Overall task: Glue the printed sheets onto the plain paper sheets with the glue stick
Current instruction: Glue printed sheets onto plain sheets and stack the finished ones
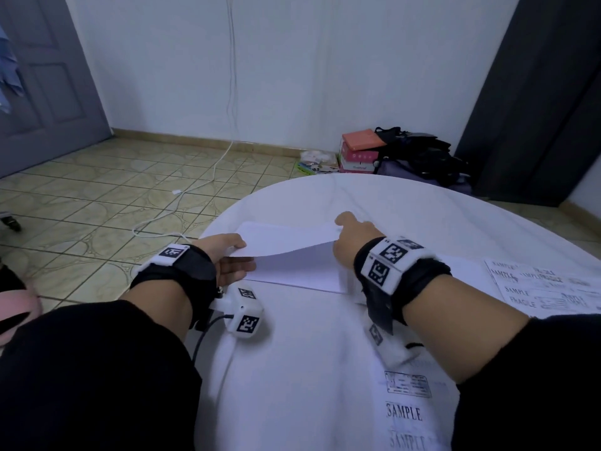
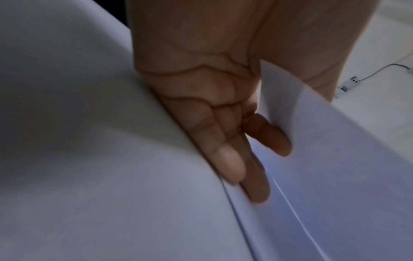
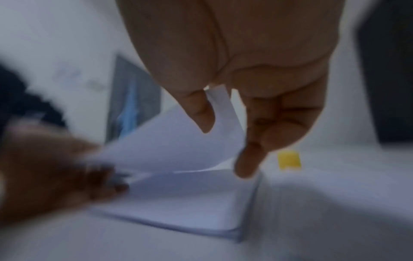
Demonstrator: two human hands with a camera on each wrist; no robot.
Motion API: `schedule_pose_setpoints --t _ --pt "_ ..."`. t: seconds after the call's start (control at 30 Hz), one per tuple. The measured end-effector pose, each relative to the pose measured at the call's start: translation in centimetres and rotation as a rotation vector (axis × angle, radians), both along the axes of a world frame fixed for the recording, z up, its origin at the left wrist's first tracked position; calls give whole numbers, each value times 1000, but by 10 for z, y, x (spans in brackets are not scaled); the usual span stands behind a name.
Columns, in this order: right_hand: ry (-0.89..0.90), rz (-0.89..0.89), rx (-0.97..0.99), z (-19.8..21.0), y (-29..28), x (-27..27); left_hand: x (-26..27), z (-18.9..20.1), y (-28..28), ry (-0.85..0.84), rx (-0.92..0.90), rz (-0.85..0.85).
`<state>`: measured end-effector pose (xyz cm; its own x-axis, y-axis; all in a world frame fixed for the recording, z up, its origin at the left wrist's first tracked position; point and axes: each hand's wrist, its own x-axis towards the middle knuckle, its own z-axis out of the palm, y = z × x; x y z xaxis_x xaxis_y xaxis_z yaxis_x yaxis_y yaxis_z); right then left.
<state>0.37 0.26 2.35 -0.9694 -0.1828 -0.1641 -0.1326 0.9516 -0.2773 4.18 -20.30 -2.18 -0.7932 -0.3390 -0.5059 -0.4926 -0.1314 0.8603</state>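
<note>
A stack of plain white paper lies in the middle of the round white table. Its top plain sheet is lifted and bowed above the stack. My left hand pinches the sheet's left edge, thumb on top, while its other fingers rest on the stack. My right hand pinches the sheet's right corner between thumb and fingers. Printed sheets reading SAMPLE lie at the right and near me. A small yellow object, blurred, stands behind the stack.
The table's left edge runs close to my left hand. Beyond the table, a white cable lies on the tiled floor, and boxes and dark bags sit against the wall.
</note>
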Motion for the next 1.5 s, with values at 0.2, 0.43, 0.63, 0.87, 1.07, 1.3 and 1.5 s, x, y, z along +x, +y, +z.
schedule_pose_setpoints --t 0.2,0.43,0.63,0.87,1.07,1.3,1.5 --pt "-162 53 -186 9 9 17 1 -3 4 12 -41 11" --pt "-84 38 -311 17 38 54 7 21 31 -23 -414 -112" --pt "33 -107 -581 5 110 94 50 32 72 87 -574 -351" --pt "29 -253 -622 -8 194 142 104 30 134 224 -836 -666" --pt "-143 -313 -435 -13 242 173 124 23 182 284 -975 -807" --pt "-211 -336 -277 -25 257 174 127 19 201 169 -1083 -953" --pt "-319 -341 -214 -33 261 172 118 9 201 89 -1118 -1081"
